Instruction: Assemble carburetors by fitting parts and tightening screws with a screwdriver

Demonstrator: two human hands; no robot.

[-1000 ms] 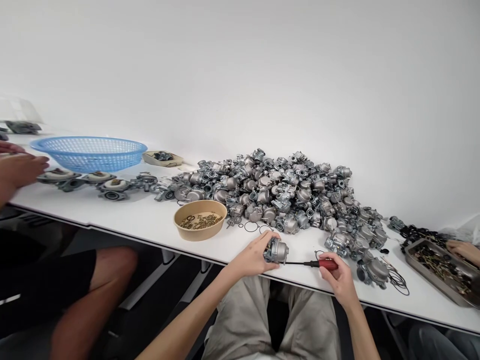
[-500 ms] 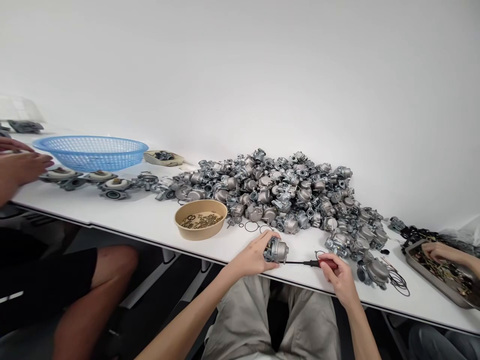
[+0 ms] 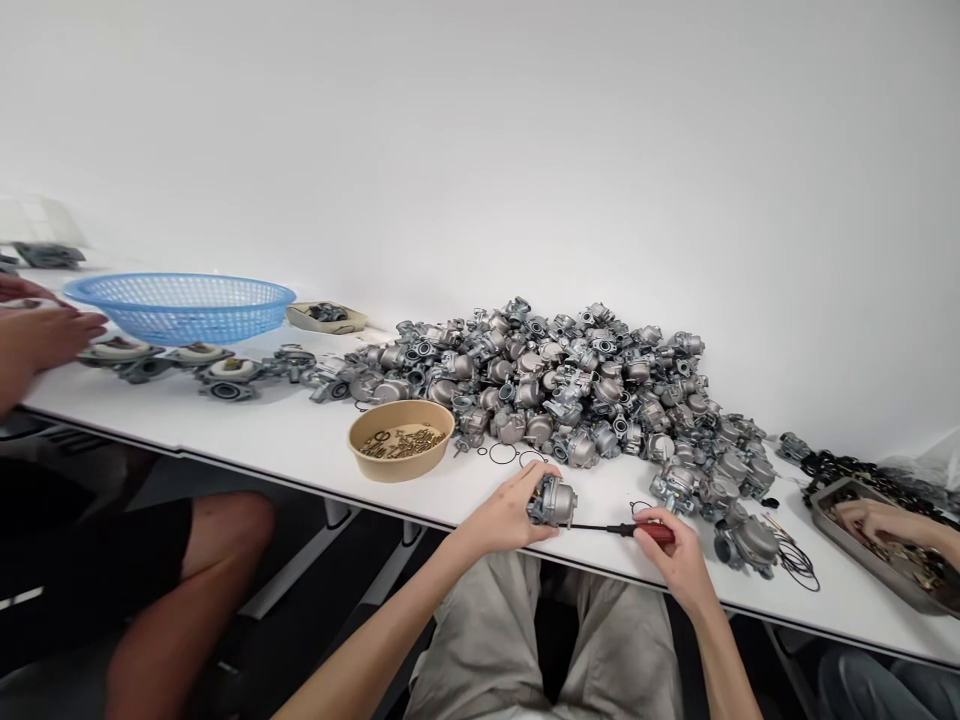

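Note:
Near the table's front edge, my left hand (image 3: pixel 510 512) is closed around a grey metal carburetor (image 3: pixel 555 500), whose round bowl faces right. My right hand (image 3: pixel 679 560) grips a screwdriver (image 3: pixel 651 532) by its red and black handle. The dark shaft runs level to the left, and its tip meets the lower part of the carburetor; the exact contact point is too small to make out. Behind both hands lies a large heap of carburetors (image 3: pixel 532 370). Thin black rubber rings (image 3: pixel 502 453) rest on the table just beyond my left hand.
A tan bowl (image 3: pixel 401 465) of small brass parts stands left of my hands. Farther left are a blue basket (image 3: pixel 180 305) and a co-worker's hands (image 3: pixel 45 335). At the right, another person's hand (image 3: pixel 877 520) reaches into a metal tray (image 3: pixel 847 545). Loose carburetors (image 3: pixel 750 540) sit nearby.
My right hand's fingers have shifted slightly on the screwdriver handle. The carburetor stays in place. At the right, the other person's hand has moved a little within the tray.

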